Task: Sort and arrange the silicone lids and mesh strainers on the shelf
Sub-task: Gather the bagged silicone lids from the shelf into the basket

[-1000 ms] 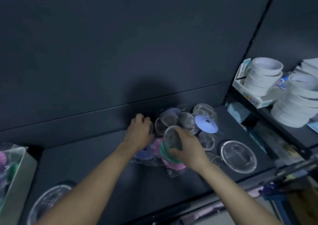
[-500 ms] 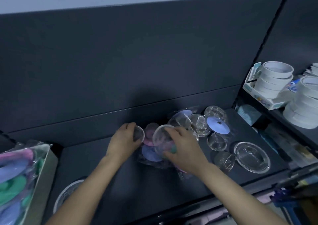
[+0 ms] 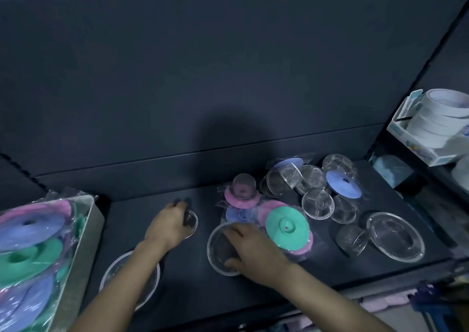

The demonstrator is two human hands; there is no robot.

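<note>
Two hands are over the dark shelf [image 3: 185, 268], apart from each other, and each one holds a strainer. The left hand [image 3: 166, 227] has its fingers curled around the rim of a small mesh strainer [image 3: 190, 223], a little left of the middle of the shelf. The right hand [image 3: 252, 250] grips a medium mesh strainer [image 3: 219, 249], with the thumb on the near rim and the fingers on the far rim. This strainer is close to the front edge, just left of the pile of lids, and I cannot tell if it rests on the shelf or is lifted. In the pile a green lid [image 3: 286, 227] lies on top of pink ones in clear wrap, and behind it a pink lid [image 3: 241, 201] carries a dome strainer [image 3: 243, 185]. A blue lid [image 3: 342, 183] lies toward the back right corner among several loose strainers [image 3: 317, 203]. A wide strainer [image 3: 396, 240] lies flat near the front right corner. A large strainer [image 3: 114, 273] lies near the front left, partly under the left forearm. At the left edge a box [image 3: 78, 255] holds wrapped lids [image 3: 30, 230]. White tape rolls [image 3: 441, 113] stand on the next shelf to the right.
</note>
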